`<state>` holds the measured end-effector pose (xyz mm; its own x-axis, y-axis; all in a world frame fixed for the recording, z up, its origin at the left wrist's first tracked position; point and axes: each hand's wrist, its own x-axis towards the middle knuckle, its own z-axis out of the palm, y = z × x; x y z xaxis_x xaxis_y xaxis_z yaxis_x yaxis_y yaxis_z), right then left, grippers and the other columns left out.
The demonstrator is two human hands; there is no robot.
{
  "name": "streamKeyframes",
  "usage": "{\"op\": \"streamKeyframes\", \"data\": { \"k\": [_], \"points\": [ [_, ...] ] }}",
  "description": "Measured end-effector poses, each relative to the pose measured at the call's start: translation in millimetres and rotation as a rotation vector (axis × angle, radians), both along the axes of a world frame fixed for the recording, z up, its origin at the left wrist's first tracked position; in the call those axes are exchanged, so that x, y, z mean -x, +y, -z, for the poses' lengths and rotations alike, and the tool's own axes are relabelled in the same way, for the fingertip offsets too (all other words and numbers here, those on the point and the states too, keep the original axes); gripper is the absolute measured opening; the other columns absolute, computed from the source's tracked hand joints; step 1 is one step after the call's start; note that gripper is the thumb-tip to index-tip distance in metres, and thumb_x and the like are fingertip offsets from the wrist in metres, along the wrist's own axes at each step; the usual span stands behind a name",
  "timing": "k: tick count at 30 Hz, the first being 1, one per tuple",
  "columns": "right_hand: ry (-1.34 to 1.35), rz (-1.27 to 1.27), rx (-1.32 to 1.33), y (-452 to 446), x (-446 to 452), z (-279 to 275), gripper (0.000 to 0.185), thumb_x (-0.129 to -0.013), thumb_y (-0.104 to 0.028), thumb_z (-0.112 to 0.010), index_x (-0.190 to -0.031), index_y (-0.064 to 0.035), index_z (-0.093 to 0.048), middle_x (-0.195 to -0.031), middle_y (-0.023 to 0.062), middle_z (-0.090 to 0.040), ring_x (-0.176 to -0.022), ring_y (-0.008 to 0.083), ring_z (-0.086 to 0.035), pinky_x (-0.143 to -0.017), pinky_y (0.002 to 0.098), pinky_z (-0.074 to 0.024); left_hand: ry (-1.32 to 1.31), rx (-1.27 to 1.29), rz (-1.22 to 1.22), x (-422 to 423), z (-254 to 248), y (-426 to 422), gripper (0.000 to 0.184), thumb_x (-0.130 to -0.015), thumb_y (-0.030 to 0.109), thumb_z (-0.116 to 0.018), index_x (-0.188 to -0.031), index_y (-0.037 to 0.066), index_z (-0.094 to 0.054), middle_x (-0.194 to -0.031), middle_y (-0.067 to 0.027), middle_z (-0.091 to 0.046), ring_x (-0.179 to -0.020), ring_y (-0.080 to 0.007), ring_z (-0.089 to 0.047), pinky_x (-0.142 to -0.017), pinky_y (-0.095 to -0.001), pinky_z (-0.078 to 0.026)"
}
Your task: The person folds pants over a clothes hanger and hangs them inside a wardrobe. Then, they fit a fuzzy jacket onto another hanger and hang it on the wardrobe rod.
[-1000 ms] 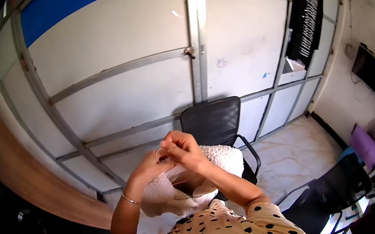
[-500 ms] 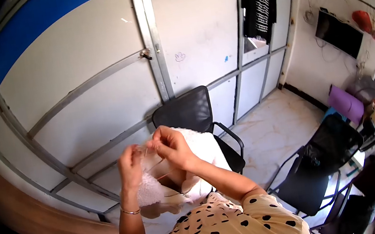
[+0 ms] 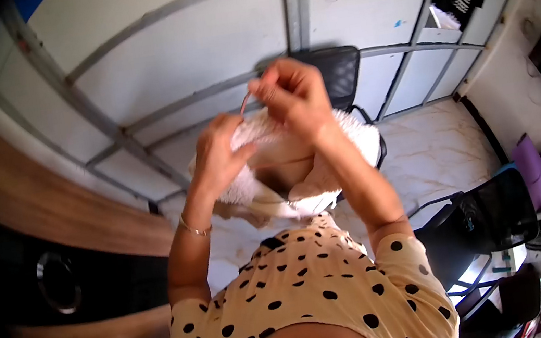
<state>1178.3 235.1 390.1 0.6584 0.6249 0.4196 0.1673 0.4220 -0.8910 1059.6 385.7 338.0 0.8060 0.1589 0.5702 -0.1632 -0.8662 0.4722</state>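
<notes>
A white fluffy item (image 3: 359, 136) with an open middle lies in front of my body, below both hands. My right hand (image 3: 295, 100) is raised over its far side, thumb and fingers pinched on a thin pinkish strand (image 3: 245, 103). The strand runs down toward my left hand (image 3: 221, 150), which is at the item's left side with the thumb apart from the fingers. The left fingertips are partly hidden, so their hold on the strand or the fluffy edge is unclear.
Behind the item stands a black mesh chair (image 3: 336, 73) against a white panelled partition (image 3: 172, 58). More black chairs (image 3: 491, 214) and a purple roll (image 3: 531, 167) are at the right. A wood and black surface (image 3: 112, 274) lies at the left.
My right hand has risen and moved away from my left hand, with the strand between them. My left hand has lowered its fingers onto the item's left side. The view has tilted down.
</notes>
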Motion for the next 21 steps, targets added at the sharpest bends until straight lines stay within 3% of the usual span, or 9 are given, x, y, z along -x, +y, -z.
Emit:
{"op": "streamKeyframes", "data": {
  "k": [2, 3, 7, 11, 12, 15, 16, 19, 21],
  "points": [
    [0.039, -0.044, -0.037, 4.8, -3.5, -4.2, 0.024, -0.092, -0.011, -0.073, -0.075, -0.0032, -0.058, -0.059, -0.0026, -0.053, -0.046, 0.0037, -0.045, -0.040, 0.0219, -0.0331, 0.012, 0.158, 0.082, 5.2, -5.6, 2.7, 0.036, -0.073, 0.010, -0.080, -0.104, -0.002, -0.064, -0.096, -0.0173, -0.065, -0.087, -0.0361, -0.065, -0.077, -0.0396, -0.051],
    [0.050, -0.061, -0.035, 8.1, -7.0, -3.4, 0.023, -0.092, -0.012, -0.073, -0.077, -0.0034, -0.059, -0.059, -0.0025, -0.053, -0.046, 0.0048, -0.046, -0.041, 0.0224, -0.0346, 0.054, 0.154, 0.082, 6.7, -11.7, 2.2, 0.034, -0.075, 0.002, -0.077, -0.104, -0.006, -0.062, -0.094, -0.0137, -0.061, -0.086, -0.0266, -0.060, -0.082, -0.0331, -0.049],
    [-0.054, -0.087, 0.008, 12.3, -1.1, -7.8, 0.019, -0.093, -0.009, -0.071, -0.079, -0.0014, -0.062, -0.062, 0.0005, -0.056, -0.047, 0.0066, -0.048, -0.042, 0.0227, -0.0380, 0.057, 0.047, 0.022, 5.4, -7.5, 9.6, 0.035, -0.080, 0.010, -0.078, -0.107, -0.006, -0.062, -0.096, -0.0173, -0.065, -0.087, -0.0301, -0.063, -0.082, -0.0358, -0.050],
    [-0.029, -0.073, -0.078, 18.2, 1.8, -1.2, 0.024, -0.091, -0.010, -0.074, -0.075, -0.0012, -0.059, -0.057, 0.0002, -0.055, -0.044, 0.0052, -0.047, -0.039, 0.0221, -0.0351, 0.037, 0.087, -0.009, 14.3, -2.9, 3.9, 0.035, -0.083, 0.014, -0.079, -0.108, -0.005, -0.063, -0.099, -0.0195, -0.068, -0.089, -0.0322, -0.066, -0.081, -0.0379, -0.051],
    [-0.031, -0.088, -0.044, 15.3, -0.1, -0.2, 0.017, -0.093, -0.006, -0.070, -0.079, -0.0006, -0.061, -0.064, 0.0014, -0.057, -0.050, 0.0070, -0.048, -0.044, 0.0234, -0.0406, -0.020, 0.068, -0.024, 14.3, 3.5, 2.5, 0.035, -0.082, 0.012, -0.079, -0.108, -0.004, -0.063, -0.099, -0.0186, -0.067, -0.088, -0.0348, -0.066, -0.078, -0.0383, -0.051],
    [0.035, -0.078, -0.068, 14.9, 5.1, 5.1, 0.023, -0.091, -0.010, -0.074, -0.075, -0.0010, -0.059, -0.056, -0.0013, -0.052, -0.044, 0.0045, -0.044, -0.040, 0.0219, -0.0320, -0.149, -0.039, -0.021, 16.2, 13.0, 0.5, 0.034, -0.080, 0.014, -0.078, -0.106, -0.002, -0.064, -0.097, -0.0176, -0.067, -0.082, -0.0406, -0.064, -0.071, -0.0445, -0.050],
    [0.080, -0.107, -0.052, 11.7, 7.1, 5.1, 0.022, -0.090, -0.007, -0.073, -0.075, -0.0005, -0.060, -0.057, -0.0018, -0.051, -0.044, 0.0042, -0.041, -0.040, 0.0218, -0.0296, -0.164, -0.081, -0.061, 16.7, 20.3, -0.7, 0.032, -0.077, 0.010, -0.078, -0.105, 0.001, -0.065, -0.095, -0.0134, -0.065, -0.083, -0.0362, -0.063, -0.071, -0.0430, -0.047],
    [0.197, -0.317, -0.055, 11.7, 5.0, 10.6, 0.018, -0.090, -0.004, -0.072, -0.076, 0.0001, -0.061, -0.059, -0.0012, -0.053, -0.046, 0.0044, -0.042, -0.042, 0.0214, -0.0304, -0.201, -0.148, -0.105, 22.8, 25.1, -1.7, 0.037, -0.075, 0.013, -0.080, -0.108, 0.002, -0.066, -0.100, -0.0139, -0.066, -0.090, -0.0338, -0.064, -0.082, -0.0412, -0.047],
    [0.207, -0.358, -0.013, 16.9, 7.7, 13.0, 0.010, -0.089, 0.001, -0.068, -0.080, 0.0019, -0.064, -0.066, 0.0038, -0.061, -0.051, 0.0068, -0.048, -0.046, 0.0218, -0.0350, -0.250, -0.260, -0.240, 29.0, 28.6, 2.5, 0.040, -0.074, 0.014, -0.081, -0.110, 0.004, -0.067, -0.106, -0.0113, -0.064, -0.096, -0.0324, -0.061, -0.084, -0.0418, -0.045]
  ]
}}
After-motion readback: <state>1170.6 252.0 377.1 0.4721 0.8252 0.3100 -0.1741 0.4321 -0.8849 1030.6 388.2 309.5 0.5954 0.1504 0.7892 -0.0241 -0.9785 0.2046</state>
